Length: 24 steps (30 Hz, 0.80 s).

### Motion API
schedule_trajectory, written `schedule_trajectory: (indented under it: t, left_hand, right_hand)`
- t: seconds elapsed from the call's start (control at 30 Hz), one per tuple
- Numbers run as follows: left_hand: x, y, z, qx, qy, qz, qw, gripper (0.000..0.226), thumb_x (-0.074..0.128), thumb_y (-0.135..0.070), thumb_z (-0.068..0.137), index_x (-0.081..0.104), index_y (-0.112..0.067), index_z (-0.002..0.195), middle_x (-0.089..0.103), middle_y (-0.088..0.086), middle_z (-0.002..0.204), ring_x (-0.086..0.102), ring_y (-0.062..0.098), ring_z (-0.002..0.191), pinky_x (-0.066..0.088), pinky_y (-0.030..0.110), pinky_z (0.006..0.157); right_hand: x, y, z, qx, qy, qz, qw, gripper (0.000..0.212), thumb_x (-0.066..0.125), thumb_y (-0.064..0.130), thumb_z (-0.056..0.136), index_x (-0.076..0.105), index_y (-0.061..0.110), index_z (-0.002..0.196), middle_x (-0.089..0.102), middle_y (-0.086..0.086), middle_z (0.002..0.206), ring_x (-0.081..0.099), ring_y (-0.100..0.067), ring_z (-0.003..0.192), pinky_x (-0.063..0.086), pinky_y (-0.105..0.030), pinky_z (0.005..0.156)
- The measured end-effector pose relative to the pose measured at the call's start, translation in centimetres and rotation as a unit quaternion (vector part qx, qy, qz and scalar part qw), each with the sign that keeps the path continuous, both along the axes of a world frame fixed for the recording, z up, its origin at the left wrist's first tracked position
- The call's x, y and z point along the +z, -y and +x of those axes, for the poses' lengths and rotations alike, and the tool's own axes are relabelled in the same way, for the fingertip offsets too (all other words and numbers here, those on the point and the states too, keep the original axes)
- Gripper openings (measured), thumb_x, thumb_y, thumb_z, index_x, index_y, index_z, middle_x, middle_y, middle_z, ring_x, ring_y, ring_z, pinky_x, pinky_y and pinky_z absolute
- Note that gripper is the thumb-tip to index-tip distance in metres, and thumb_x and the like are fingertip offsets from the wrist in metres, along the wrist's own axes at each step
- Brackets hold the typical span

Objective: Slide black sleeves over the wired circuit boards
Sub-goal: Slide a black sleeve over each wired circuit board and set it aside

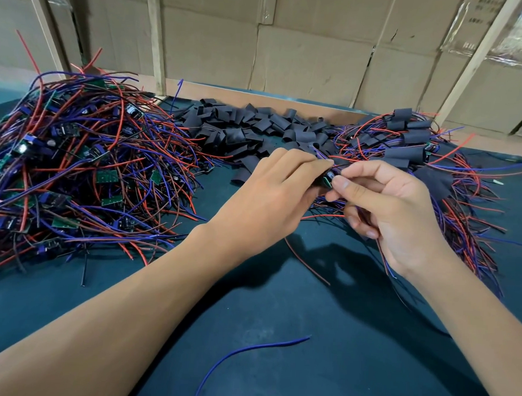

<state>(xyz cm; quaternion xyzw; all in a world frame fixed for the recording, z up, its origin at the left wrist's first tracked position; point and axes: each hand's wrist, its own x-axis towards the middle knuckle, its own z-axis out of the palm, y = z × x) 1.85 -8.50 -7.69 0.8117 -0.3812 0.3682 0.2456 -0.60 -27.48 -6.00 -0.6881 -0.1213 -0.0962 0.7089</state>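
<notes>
My left hand (272,195) and my right hand (391,209) meet above the middle of the table. Between their fingertips sits a small wired circuit board (328,179) with a black sleeve partly round it; only a green edge shows. The left fingers curl round the sleeve. My right thumb and forefinger pinch the board's end, and its red and purple wires run through that palm. A heap of bare wired boards (75,165) lies at the left. Loose black sleeves (256,128) are piled at the back centre. Sleeved boards (405,150) lie at the right.
The dark green table mat (277,333) carries a loose purple wire (247,356) near the front and a brown wire (307,265) below my hands. Cardboard boxes (305,50) and wooden posts (156,37) stand behind a low wooden rail at the table's back edge.
</notes>
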Motion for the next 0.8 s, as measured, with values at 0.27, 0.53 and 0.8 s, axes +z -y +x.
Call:
schedule_trajectory:
  t: [0.27, 0.53, 0.8]
  left_hand:
    - [0.1, -0.2, 0.2, -0.004, 0.032, 0.001, 0.999, 0.029, 0.065, -0.011, 0.097, 0.066, 0.003, 0.122, 0.065, 0.016, 0.110, 0.058, 0.038, 0.096, 0.048, 0.048, 0.086]
    - [-0.1, -0.1, 0.3, -0.022, 0.044, 0.013, 0.999, 0.029, 0.066, -0.003, 0.094, 0.066, 0.004, 0.122, 0.064, 0.017, 0.111, 0.057, 0.037, 0.096, 0.047, 0.040, 0.092]
    - [0.2, -1.7, 1.3, 0.118, 0.041, 0.043, 0.991, 0.042, 0.056, -0.032, 0.099, 0.058, -0.020, 0.139, 0.059, 0.002, 0.128, 0.053, 0.030, 0.112, 0.040, 0.044, 0.087]
  right_hand:
    - [0.1, -0.1, -0.1, -0.047, 0.007, -0.050, 0.998, 0.012, 0.080, 0.027, 0.079, 0.070, 0.024, 0.086, 0.075, -0.013, 0.078, 0.043, -0.018, 0.043, 0.028, -0.017, 0.040]
    - [0.0, -0.5, -0.4, -0.050, 0.024, -0.080, 0.995, 0.007, 0.075, 0.022, 0.083, 0.074, 0.028, 0.082, 0.075, -0.011, 0.077, 0.049, -0.010, 0.046, 0.033, -0.012, 0.040]
    - [0.5, 0.5, -0.8, -0.163, 0.212, -0.205, 0.942, 0.011, 0.069, 0.018, 0.090, 0.072, 0.028, 0.093, 0.076, 0.009, 0.085, 0.073, -0.008, 0.075, 0.055, -0.022, 0.070]
